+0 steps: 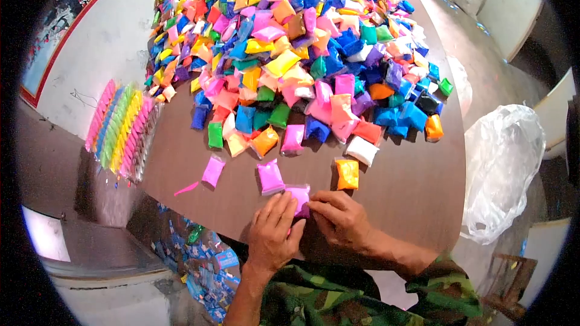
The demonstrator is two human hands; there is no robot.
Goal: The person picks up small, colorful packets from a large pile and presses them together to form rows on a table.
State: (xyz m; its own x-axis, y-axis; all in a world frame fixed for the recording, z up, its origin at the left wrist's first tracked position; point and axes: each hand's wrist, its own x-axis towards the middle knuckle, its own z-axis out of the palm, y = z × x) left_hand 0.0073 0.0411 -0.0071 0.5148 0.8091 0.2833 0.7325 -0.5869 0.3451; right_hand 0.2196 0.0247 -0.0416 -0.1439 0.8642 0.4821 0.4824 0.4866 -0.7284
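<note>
A pink-purple clear-wrapped packet point(299, 198), its filling looking like soft clay, lies near the table's front edge between my two hands. My left hand point(275, 235) closes on its left side, fingers together and thumb at the lower edge. At the packet's right edge, my right hand point(341, 218) pinches with thumb and curled fingers. Touching its upper left is another pink packet point(270, 176). Farther left lies a smaller pink packet point(213, 171) beside a thin pink strip point(186, 189). An orange packet point(347, 174) sits beyond my right hand.
A large heap of multicoloured packets point(284, 60) covers the back of the brown table point(399, 205). Twisted coloured strands in plastic point(121, 130) hang at the left edge. A clear plastic bag point(504, 172) stands at right. Blue wrappers point(205, 271) lie below the table at left.
</note>
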